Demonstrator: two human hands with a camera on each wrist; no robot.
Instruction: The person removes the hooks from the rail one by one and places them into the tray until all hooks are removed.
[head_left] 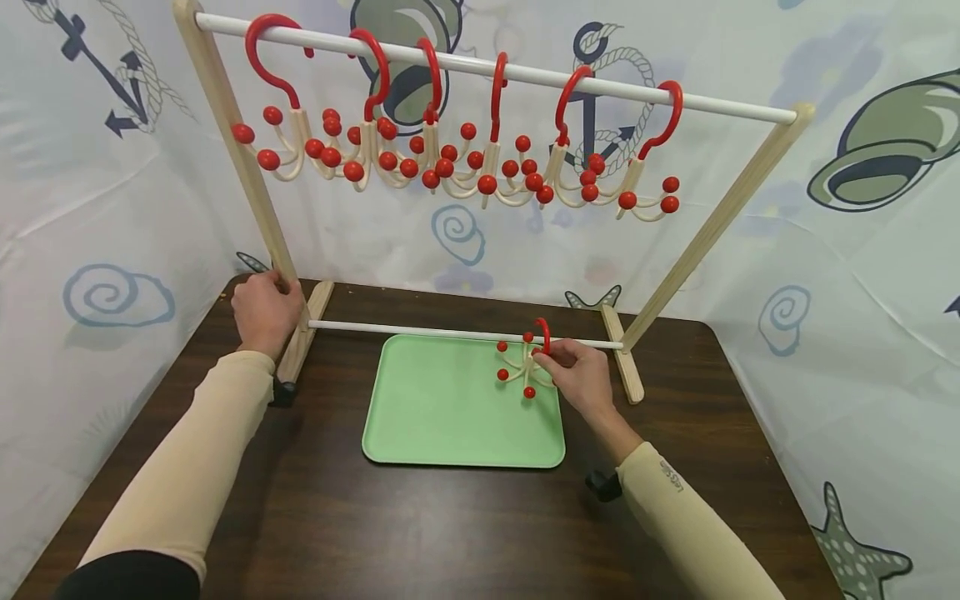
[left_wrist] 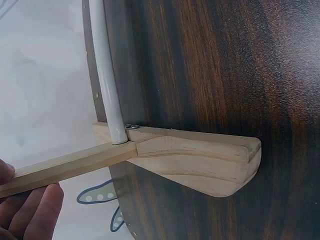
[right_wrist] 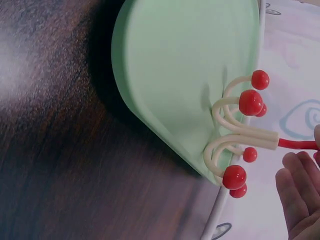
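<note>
My right hand [head_left: 581, 379] pinches the red hook of a hook hanger [right_wrist: 255, 137], which has cream curved arms tipped with red balls. This hanger is over the right part of a green tray [head_left: 442, 408], near the lower white bar [head_left: 375, 327]. At the rack's left side, my left hand [head_left: 266, 315] grips the wooden post [left_wrist: 75, 162] low down, fingers on one side and thumb on the other in the left wrist view. Several similar hangers [head_left: 491, 158] hang by red hooks from the upper white rod [head_left: 465, 62].
The rack's left foot [left_wrist: 200, 160] and right foot [head_left: 626, 367] stand on the dark wooden table [head_left: 420, 533]. A slanting right post [head_left: 720, 221] rises beside my right hand. Behind the table hangs a patterned cloth [head_left: 525, 267].
</note>
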